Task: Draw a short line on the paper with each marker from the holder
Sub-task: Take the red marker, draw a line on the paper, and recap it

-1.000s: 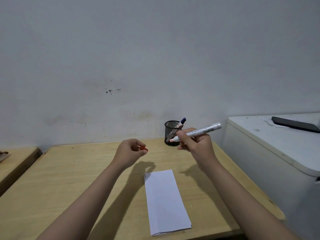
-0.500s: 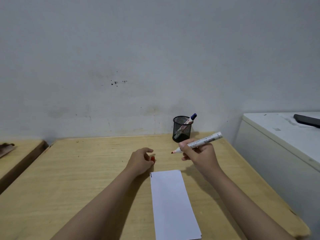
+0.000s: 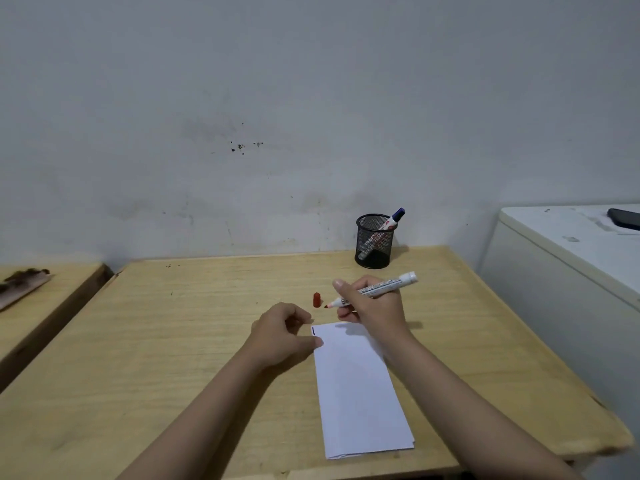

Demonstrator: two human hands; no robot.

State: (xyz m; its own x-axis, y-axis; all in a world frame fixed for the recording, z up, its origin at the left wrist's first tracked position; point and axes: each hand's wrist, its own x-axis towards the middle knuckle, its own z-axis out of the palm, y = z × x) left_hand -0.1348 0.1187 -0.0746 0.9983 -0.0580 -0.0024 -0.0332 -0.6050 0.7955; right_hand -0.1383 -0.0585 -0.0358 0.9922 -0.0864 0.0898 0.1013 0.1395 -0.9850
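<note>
A folded white paper (image 3: 360,393) lies on the wooden desk (image 3: 173,341), with a short dark line at its top left corner. My right hand (image 3: 372,308) grips an uncapped red marker (image 3: 384,287), tip pointing left just above the paper's top edge. The red cap (image 3: 316,300) stands on the desk beyond the paper. My left hand (image 3: 284,336) rests by the paper's left edge, thumb touching it, fingers loosely curled and holding nothing. A black mesh holder (image 3: 374,241) at the back holds a blue-capped marker (image 3: 389,222).
A white cabinet (image 3: 568,258) stands right of the desk with a dark phone (image 3: 625,218) on top. A second wooden surface (image 3: 45,299) lies to the left across a gap. The wall runs right behind the holder.
My left hand has set the red cap down on the desk and moved to the paper's edge. My right hand has lowered the marker toward the paper's top.
</note>
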